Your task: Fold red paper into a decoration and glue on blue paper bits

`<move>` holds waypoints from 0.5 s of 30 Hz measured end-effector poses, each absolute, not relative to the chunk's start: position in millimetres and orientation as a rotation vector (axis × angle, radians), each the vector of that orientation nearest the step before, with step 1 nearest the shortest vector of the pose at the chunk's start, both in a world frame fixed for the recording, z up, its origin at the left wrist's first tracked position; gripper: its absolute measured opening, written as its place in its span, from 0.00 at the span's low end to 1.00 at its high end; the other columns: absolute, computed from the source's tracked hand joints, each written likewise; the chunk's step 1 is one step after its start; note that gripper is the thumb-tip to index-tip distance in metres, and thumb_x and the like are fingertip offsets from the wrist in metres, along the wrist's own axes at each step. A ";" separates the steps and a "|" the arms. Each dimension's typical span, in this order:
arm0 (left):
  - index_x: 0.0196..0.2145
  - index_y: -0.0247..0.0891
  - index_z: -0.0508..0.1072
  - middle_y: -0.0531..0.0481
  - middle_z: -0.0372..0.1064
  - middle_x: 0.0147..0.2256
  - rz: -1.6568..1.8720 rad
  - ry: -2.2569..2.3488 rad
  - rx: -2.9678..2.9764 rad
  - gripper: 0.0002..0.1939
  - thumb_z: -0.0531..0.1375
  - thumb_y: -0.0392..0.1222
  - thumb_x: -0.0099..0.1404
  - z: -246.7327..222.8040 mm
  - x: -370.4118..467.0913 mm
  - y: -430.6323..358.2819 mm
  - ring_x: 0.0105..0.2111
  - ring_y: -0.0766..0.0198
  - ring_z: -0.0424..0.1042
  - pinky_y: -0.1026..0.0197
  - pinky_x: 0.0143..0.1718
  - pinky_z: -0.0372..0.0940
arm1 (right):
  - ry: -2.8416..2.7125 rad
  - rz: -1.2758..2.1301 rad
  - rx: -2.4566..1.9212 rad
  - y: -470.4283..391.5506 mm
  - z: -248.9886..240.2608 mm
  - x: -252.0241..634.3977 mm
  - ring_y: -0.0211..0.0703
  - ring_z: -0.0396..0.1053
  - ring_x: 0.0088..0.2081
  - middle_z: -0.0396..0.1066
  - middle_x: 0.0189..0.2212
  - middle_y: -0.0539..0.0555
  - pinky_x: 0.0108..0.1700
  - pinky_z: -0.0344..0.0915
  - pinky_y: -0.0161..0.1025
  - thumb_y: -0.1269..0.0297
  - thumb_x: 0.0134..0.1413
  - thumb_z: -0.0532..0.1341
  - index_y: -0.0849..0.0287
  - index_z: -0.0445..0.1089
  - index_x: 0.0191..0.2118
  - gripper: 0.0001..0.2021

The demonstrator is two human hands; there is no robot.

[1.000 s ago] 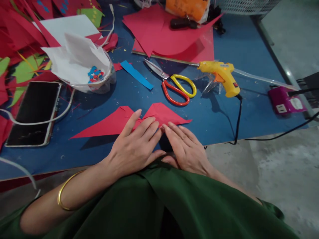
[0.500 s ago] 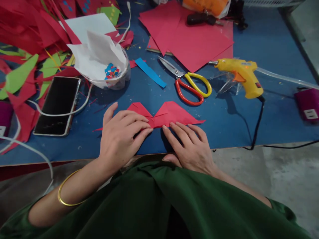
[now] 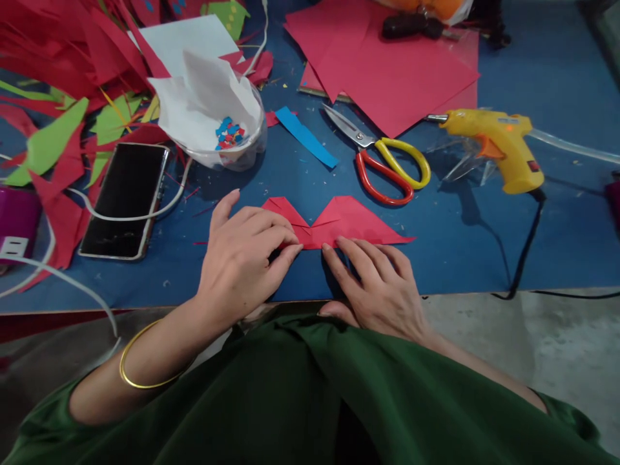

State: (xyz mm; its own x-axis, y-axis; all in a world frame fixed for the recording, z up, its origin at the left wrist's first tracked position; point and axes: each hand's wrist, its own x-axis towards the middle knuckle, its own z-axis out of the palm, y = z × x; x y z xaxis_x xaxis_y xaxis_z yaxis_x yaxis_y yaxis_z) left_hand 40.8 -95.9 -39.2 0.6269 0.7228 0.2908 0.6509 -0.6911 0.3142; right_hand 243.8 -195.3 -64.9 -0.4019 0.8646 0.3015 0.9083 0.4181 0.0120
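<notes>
A folded red paper (image 3: pixel 349 223) with two peaks and a notch between them lies flat near the table's front edge. My left hand (image 3: pixel 247 258) rests over its left part, thumb and fingertips pressed together at the paper's lower edge near the middle. The paper under that palm is hidden. My right hand (image 3: pixel 375 281) lies with fingers spread, its fingertips touching the lower edge of the right half, the thumb at the table's edge. Behind the paper are scissors (image 3: pixel 361 139) with red and yellow handles and a blue paper strip (image 3: pixel 307 139).
A yellow glue gun (image 3: pixel 504 145) sits at right, its cord hanging over the edge. Red sheets (image 3: pixel 387 64) lie at the back under a black-handled tool (image 3: pixel 411 27). At left are a phone (image 3: pixel 124 200), white cable, a paper-lined bowl (image 3: pixel 252 139) and paper scraps (image 3: pixel 55 142).
The view has shifted slightly, so most things appear a little farther right. Both hands keep nearly the same places on the red paper.
</notes>
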 end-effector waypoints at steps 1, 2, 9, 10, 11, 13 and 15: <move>0.30 0.46 0.76 0.54 0.78 0.34 0.589 1.151 2.665 0.10 0.58 0.41 0.69 -39.2 40.8 -95.7 0.38 0.57 0.75 0.36 0.63 0.53 | -2.439 -0.262 -1.541 -195.2 -64.9 243.3 0.53 0.65 0.55 0.71 0.57 0.63 0.56 0.55 0.48 0.44 0.69 0.45 0.67 0.68 0.60 0.32; 0.30 0.45 0.76 0.54 0.78 0.34 0.580 1.163 2.661 0.10 0.58 0.41 0.69 -39.2 40.9 -95.5 0.38 0.57 0.75 0.36 0.63 0.53 | -2.453 -0.271 -1.533 -195.2 -64.9 242.9 0.53 0.64 0.56 0.71 0.58 0.62 0.55 0.55 0.48 0.45 0.69 0.46 0.67 0.67 0.61 0.32; 0.28 0.43 0.75 0.53 0.77 0.33 0.577 1.181 2.654 0.09 0.60 0.42 0.67 -41.3 41.7 -94.1 0.38 0.57 0.75 0.35 0.63 0.53 | -2.492 -0.316 -1.532 -193.6 -63.3 238.1 0.55 0.65 0.52 0.73 0.55 0.61 0.54 0.55 0.52 0.40 0.67 0.43 0.63 0.65 0.64 0.36; 0.28 0.43 0.75 0.53 0.76 0.33 0.583 1.183 2.653 0.09 0.60 0.42 0.67 -41.6 41.5 -93.9 0.37 0.57 0.75 0.36 0.63 0.53 | -2.496 -0.320 -1.530 -192.9 -63.1 237.3 0.56 0.65 0.51 0.74 0.54 0.62 0.54 0.55 0.52 0.39 0.66 0.43 0.64 0.64 0.64 0.37; 0.27 0.43 0.74 0.53 0.76 0.32 0.593 1.185 2.652 0.09 0.61 0.43 0.67 -41.8 41.2 -93.8 0.37 0.57 0.74 0.36 0.63 0.53 | -2.499 -0.322 -1.528 -192.1 -63.0 236.4 0.56 0.65 0.50 0.74 0.54 0.62 0.54 0.55 0.53 0.38 0.66 0.43 0.64 0.64 0.64 0.37; 0.27 0.42 0.74 0.53 0.76 0.32 0.601 1.191 2.648 0.09 0.61 0.43 0.66 -41.6 39.8 -93.6 0.37 0.57 0.74 0.36 0.63 0.53 | -2.500 -0.324 -1.526 -190.8 -63.3 235.1 0.56 0.65 0.49 0.74 0.52 0.63 0.54 0.55 0.53 0.38 0.66 0.43 0.64 0.65 0.63 0.37; 0.27 0.43 0.74 0.54 0.76 0.33 0.581 1.204 2.638 0.09 0.61 0.43 0.66 -40.6 37.2 -93.3 0.38 0.57 0.74 0.36 0.63 0.53 | -2.499 -0.325 -1.529 -190.1 -63.9 234.1 0.56 0.64 0.49 0.75 0.51 0.63 0.53 0.55 0.53 0.39 0.66 0.44 0.64 0.66 0.63 0.36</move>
